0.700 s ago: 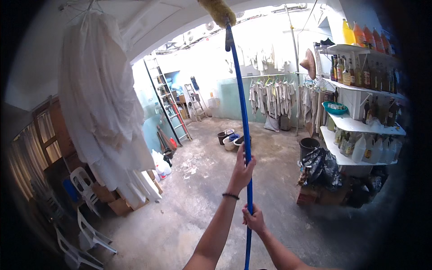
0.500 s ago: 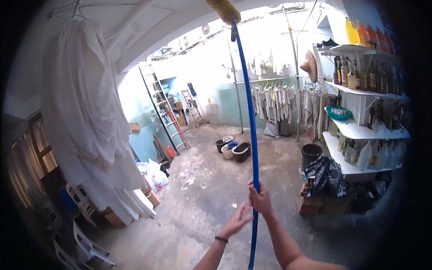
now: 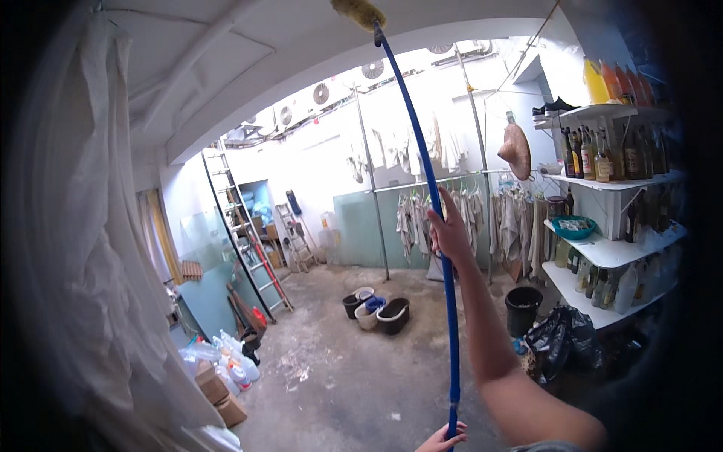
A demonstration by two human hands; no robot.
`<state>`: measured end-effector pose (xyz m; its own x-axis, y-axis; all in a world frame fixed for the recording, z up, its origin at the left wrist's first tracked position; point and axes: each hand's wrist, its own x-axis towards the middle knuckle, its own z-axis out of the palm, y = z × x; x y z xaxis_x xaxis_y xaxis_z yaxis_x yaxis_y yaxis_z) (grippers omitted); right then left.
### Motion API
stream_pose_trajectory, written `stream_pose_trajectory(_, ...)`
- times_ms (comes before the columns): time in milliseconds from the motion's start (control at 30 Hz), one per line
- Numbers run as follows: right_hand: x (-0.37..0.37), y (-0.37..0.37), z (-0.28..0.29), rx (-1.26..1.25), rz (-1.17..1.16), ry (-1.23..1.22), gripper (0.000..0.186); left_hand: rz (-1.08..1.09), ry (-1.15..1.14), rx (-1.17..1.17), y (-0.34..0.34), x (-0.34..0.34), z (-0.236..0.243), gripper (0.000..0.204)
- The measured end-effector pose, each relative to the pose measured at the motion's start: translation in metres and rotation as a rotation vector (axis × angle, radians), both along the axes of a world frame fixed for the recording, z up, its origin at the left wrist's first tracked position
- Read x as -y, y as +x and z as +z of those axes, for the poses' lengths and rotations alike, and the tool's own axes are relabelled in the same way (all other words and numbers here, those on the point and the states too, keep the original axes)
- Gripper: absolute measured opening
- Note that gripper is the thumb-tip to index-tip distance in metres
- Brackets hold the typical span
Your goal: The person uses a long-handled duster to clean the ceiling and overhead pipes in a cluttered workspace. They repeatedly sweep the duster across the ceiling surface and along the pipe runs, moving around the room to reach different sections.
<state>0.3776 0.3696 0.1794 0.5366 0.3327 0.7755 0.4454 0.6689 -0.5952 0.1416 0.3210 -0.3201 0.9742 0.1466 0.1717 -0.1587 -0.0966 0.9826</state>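
A long-handled duster (image 3: 427, 162) with a blue pole slants up through the middle. Its fuzzy yellowish head (image 3: 360, 13) is up by the white ceiling beam, though I cannot tell if they touch. Partway up the pole, my right hand (image 3: 450, 235) is closed round it with the arm raised, the index finger stretched along it. Down at the lower edge, my left hand (image 3: 444, 437) grips the bottom part of the pole; the picture's edge cuts it off.
White cloth (image 3: 98, 248) hangs at the left. Ladders (image 3: 245, 233) lean by the far left wall, and buckets (image 3: 393, 316) stand mid-floor. Clothes (image 3: 452, 215) hang at the back. To the right are bottle-laden shelves (image 3: 602, 252), a black bin (image 3: 523, 309) and black bags (image 3: 568, 339).
My right hand has moved higher up along the pole. My left hand, open beside the pole before, now holds its lower part. The view has tilted up and shifted.
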Motion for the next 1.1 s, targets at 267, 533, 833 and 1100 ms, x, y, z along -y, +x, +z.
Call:
stream_pose_trajectory(267, -0.164, 0.059, 0.113, 0.049, -0.195, 0.040, 0.067, 0.320, -0.249, -0.074, -0.007, -0.162, 0.083, 0.022)
stream_pose_trajectory(533, -0.289, 0.106, 0.143, -0.055, -0.056, -0.009, 0.079, 0.805, 0.184, 0.339, 0.009, -0.304, 0.130, 0.027)
stream_pose_trajectory(833, -0.468, 0.180, 0.122, -0.047, 0.220, 0.094, 0.067, 0.899, 0.305, 0.384, 0.097, -0.491, 0.175, 0.029)
stream_pose_trajectory(1100, -0.635, 0.136, 0.107, 0.045, 0.116, -0.038, 0.070, 1.076, 0.359, 0.190, 0.085, -0.576, 0.169, 0.027)
